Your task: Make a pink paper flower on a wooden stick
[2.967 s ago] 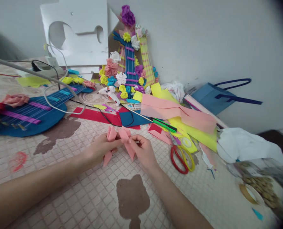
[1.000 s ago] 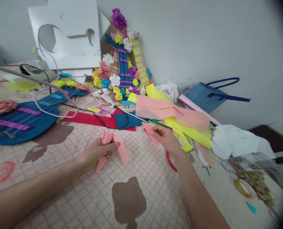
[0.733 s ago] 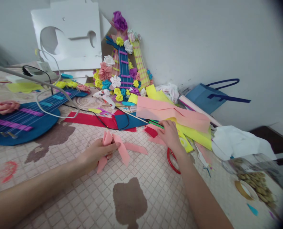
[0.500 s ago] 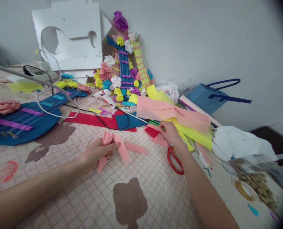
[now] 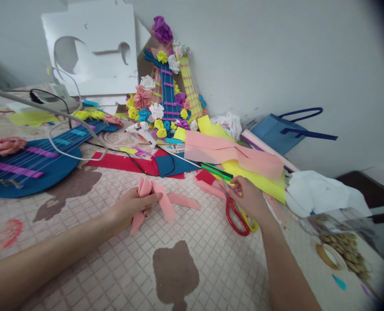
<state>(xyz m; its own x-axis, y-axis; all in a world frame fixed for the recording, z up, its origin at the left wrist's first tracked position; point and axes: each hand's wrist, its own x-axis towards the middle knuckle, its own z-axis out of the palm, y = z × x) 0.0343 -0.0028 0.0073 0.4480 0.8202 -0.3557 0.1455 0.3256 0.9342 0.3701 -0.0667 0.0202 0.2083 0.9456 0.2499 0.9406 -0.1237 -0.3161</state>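
Observation:
My left hand (image 5: 130, 207) pinches a folded pink paper bow (image 5: 153, 199) just above the tiled table cover. A loose pink strip (image 5: 183, 201) lies beside the bow. My right hand (image 5: 248, 198) rests curled on the red and yellow scissors (image 5: 239, 215) at the right, its fingers over the blades near the handles. A green pen (image 5: 216, 171) lies just beyond that hand, at the edge of pink and yellow paper sheets (image 5: 240, 160).
A blue paper guitar (image 5: 26, 162) lies at the left under a grey cable (image 5: 65, 116). A decorated guitar with paper flowers (image 5: 168, 90) leans on the wall. A glue gun (image 5: 143, 129), red paper (image 5: 121, 162), blue bag (image 5: 276, 129), and tape roll (image 5: 329, 257) surround the workspace.
My right hand let go of the bow, dropped a pink strip on the table, reached toward the green pen, then came down onto the scissors. My left hand kept the bow still.

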